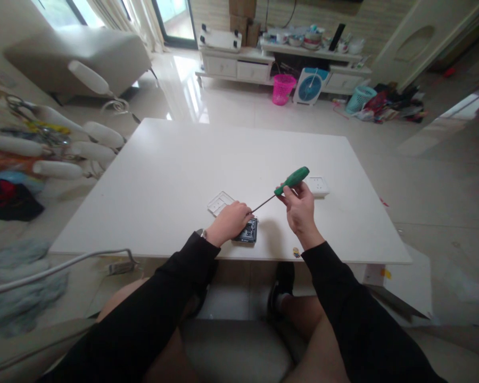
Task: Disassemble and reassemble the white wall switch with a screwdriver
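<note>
My right hand (299,206) is closed around the green handle of a screwdriver (291,181), whose thin shaft slants down and left. The tip meets a dark socket module (247,232) near the front edge of the white table (175,170). My left hand (231,221) rests curled over that module and grips its left side. A white cover frame (219,202) lies flat just behind my left hand. A white wall socket (318,185) lies behind my right hand, apart from it.
A rack of white pegs with scissors and clutter (51,143) stands left of the table. A grey sofa (83,56) is at the far left. A white cabinet (279,61), pink bin (283,88) and small fan (312,85) line the back wall.
</note>
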Available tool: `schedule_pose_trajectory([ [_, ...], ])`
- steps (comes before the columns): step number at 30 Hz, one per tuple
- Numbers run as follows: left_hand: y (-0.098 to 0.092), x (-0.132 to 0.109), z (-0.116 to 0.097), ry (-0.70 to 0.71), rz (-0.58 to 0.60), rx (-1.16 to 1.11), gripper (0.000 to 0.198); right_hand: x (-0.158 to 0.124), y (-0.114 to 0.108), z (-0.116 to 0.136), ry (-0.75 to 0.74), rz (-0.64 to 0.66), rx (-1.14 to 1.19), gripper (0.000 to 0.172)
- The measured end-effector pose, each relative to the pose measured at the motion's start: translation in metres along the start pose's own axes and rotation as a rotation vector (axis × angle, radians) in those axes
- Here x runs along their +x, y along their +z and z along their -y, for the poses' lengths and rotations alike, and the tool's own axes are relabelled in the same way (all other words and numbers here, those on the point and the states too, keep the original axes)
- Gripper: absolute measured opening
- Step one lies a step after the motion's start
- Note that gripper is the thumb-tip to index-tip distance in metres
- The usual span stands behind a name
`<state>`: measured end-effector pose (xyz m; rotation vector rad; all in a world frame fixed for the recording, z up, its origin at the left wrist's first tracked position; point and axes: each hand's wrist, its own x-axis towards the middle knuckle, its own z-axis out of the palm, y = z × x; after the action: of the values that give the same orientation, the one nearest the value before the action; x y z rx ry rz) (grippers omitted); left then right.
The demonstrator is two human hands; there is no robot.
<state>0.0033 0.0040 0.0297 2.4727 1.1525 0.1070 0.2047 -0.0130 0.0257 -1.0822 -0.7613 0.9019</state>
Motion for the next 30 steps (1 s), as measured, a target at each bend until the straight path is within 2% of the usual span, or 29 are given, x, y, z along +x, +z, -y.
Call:
schedule_pose_trajectory([
  [11,-0.005,-0.002,-0.002,-0.086,0.017,0.034,0.04,-0.003,0.003,0.001,-0.008,0.004,-0.008,0.037],
  [22,-0.007,-0.004,-0.002,-0.063,0.006,0.037,0.039,-0.005,0.003,0.003,-0.096,0.091,-0.123,0.04],
  [30,-0.002,-0.002,-0.005,-0.014,0.008,-0.005,0.037,-0.014,0.014,0.02,-0.188,0.108,-0.214,0.04],
])
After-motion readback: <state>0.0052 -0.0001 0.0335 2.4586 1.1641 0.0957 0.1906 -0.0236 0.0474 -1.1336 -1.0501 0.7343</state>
